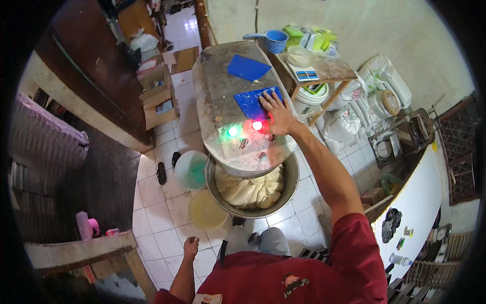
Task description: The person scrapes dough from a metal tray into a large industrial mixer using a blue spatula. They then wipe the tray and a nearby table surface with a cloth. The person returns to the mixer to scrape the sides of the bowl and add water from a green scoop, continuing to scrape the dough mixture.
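My right hand (275, 112) reaches over the grey top of a dough mixer (215, 71). Its fingers are spread and rest on the right part of a flat blue plastic sheet (248, 105), close to a lit red button (257, 125). A green lit button (232, 131) sits to the left of it. Farther back on the mixer lies a second blue sheet (248, 68). Beneath the mixer head a steel bowl (294, 177) holds a large pale mass of dough (250, 190); the head hides its far part. My left hand (191, 247) hangs low over the floor, fingers curled, with nothing visible in it.
Two buckets, one whitish (190, 169) and one yellow (207, 210), stand left of the bowl. A wooden table (331, 71) at the back right carries a scale (306, 75) and a blue dipper (276, 40). White sacks (341, 124) and a white counter (420, 218) lie to the right.
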